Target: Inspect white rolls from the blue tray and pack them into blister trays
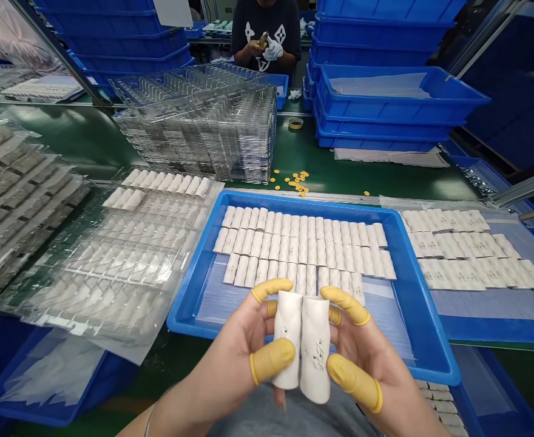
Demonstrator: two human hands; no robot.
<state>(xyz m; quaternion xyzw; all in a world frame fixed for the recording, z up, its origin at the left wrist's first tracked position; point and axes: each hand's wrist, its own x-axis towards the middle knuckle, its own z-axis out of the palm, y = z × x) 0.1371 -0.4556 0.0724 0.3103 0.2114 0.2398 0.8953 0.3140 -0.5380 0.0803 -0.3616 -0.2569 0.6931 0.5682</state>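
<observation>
White left cylinder [287, 343] and right cylinder [315, 352], faintly dented, their dark marks unreadable, are pinched respectively by half-curled left hand [244, 340] and right hand [369, 346], at the blue tray's [431, 328] six o'clock; at twelve, a black shirt [267, 27] shows "V".

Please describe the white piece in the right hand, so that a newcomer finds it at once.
Find the wide blue tray holding rows of white pieces. Over its near edge, the left hand and right hand hold two more, side by side. Yours, the right-hand piece, reaches lower and shows a longer dark scribble than the left-hand piece.
</observation>
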